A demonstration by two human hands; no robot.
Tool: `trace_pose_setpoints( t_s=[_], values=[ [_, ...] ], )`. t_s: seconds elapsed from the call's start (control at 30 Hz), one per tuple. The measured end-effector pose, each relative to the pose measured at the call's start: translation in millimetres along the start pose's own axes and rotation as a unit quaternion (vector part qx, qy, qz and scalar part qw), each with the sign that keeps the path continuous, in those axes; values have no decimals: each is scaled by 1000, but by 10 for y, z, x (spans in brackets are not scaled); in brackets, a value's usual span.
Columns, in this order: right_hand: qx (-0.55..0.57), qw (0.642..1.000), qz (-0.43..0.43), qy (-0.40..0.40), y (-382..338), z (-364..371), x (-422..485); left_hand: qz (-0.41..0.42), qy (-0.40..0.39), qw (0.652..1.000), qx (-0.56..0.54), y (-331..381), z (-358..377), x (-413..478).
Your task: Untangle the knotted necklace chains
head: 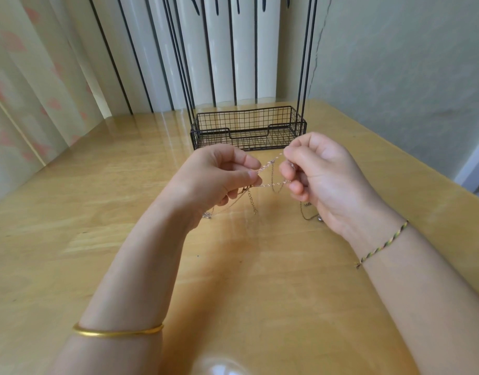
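Note:
Thin necklace chains are stretched between my two hands above the wooden table. My left hand pinches the pale rose-gold strands between thumb and fingers. My right hand pinches the other ends, about a hand's width away. Two taut strands run across the gap, and a darker loop hangs between them. A short clasp chain dangles below my left hand. More dark chain hangs under my right hand down to the table. Where the strands cross is too fine to make out.
A black wire basket on a tall black wire stand sits just beyond my hands near the table's far edge. Curtains hang behind it and to the left. A wall runs along the right side. A gold bangle circles my left forearm, a woven cord my right wrist.

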State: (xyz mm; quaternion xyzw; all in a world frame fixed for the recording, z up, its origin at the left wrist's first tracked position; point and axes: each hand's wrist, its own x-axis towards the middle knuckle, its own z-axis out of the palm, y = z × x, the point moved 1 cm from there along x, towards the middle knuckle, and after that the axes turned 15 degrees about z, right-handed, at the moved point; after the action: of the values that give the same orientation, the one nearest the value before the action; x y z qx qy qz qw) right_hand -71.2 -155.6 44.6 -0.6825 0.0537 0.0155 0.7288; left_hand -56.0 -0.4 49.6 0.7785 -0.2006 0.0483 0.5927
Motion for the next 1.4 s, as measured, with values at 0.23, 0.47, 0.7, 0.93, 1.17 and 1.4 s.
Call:
trace_pose_setpoints(
  t_s=[0.23,0.47,0.7,0.93,1.17,1.4],
  values=[
    [-82,996,-35,16,16,-36,9,-3,32,999,0,4,-10,3],
    [-256,963,-83,7,41,-27,-4,8,54,999,1,27,-22,-2],
    [-314,940,-124,52,60,-35,20,10,50,999,16,16,-32,9],
    [-313,939,-107,94,51,-97,40,37,91,993,59,10,-120,19],
    [-346,922,-126,122,19,-134,18,78,100,972,196,-10,-155,19],
    [-275,949,-110,107,28,-200,59,65,159,941,293,-143,-267,39]
  ],
)
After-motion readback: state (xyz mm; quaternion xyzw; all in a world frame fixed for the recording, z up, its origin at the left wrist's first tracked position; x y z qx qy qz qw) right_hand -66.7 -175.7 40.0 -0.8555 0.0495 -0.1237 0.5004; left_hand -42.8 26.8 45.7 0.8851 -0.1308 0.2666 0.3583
